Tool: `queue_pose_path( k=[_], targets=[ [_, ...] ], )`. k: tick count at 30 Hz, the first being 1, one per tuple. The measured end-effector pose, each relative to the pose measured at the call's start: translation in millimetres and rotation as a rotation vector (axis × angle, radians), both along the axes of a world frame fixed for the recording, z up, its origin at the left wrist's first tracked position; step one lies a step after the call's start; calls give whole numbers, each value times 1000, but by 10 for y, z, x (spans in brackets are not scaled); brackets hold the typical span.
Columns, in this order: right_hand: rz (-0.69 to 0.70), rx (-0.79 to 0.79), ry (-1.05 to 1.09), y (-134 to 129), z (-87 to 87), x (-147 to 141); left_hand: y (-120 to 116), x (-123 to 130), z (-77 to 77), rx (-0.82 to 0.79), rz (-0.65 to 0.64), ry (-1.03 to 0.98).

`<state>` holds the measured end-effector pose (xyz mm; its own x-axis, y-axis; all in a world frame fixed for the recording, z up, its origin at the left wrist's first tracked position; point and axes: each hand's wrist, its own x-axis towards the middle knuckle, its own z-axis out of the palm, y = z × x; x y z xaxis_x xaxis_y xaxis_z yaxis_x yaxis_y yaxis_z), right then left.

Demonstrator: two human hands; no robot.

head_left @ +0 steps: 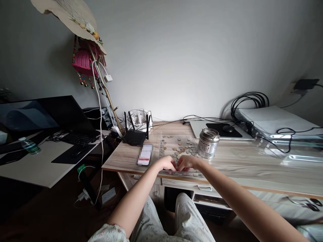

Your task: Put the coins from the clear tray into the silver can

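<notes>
Wall (176, 60): plain, pale grey, shaded toward the corners. Table (252, 168): long, light streaked wood grain, drawers beneath. Tray (169, 142): clear plastic, rectangular, shallow, near the table's front edge. Coins (179, 144): round, flat, silver- and brass-toned, scattered inside the tray. Left hand (168, 163) and right hand (186, 162): close together over the tray's near side, fingers curled downward, hiding some coins; whether either pinches a coin cannot be told. Tin can (208, 144): cylindrical, metallic, printed, upright just right of the tray. Smartphone (145, 154): lying at its left. Router (135, 137): black, antennas raised, behind the smartphone. Mouse (228, 128): black, on a dark pad. Straw hat (75, 20): wide-brimmed, above a pink woven bag (84, 62).
</notes>
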<state>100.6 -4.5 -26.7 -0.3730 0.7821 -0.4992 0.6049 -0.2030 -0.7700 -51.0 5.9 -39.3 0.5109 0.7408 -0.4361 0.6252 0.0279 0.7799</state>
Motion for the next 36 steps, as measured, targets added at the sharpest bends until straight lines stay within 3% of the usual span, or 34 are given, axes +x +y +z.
queue_pose_path(
  k=[4, 7, 9, 12, 15, 19, 23, 27, 32, 36],
  targets=[
    [-35, -25, 125, -20, -54, 102, 11, -43, -120, -50, 171, -165],
    [-135, -20, 292, -4, -92, 257, 21, -56, -111, -118, 359, -352],
    [-196, 3, 376, 34, -57, 364, 53, -17, -79, -190, 484, -532],
    [-277, 87, 480, 114, 89, 437, 114, 144, -30, -420, 620, -735],
    [-286, 163, 506, 169, 223, 366, 126, 358, 8, -563, 581, -771],
    [-225, 344, 248, 159, 209, 224, 72, 534, 37, -723, 535, -902],
    [-175, 535, 68, 92, 103, 236, 41, 539, 30, -661, 551, -842],
    [-147, 663, 131, 15, 18, 297, 46, 504, -10, -615, 493, -821],
    [-380, 883, 157, -115, -62, 308, 65, 472, -81, -611, 573, -837],
    [-594, 1168, 100, -186, 157, 490, 75, 451, -122, -608, 661, -902]
  ],
)
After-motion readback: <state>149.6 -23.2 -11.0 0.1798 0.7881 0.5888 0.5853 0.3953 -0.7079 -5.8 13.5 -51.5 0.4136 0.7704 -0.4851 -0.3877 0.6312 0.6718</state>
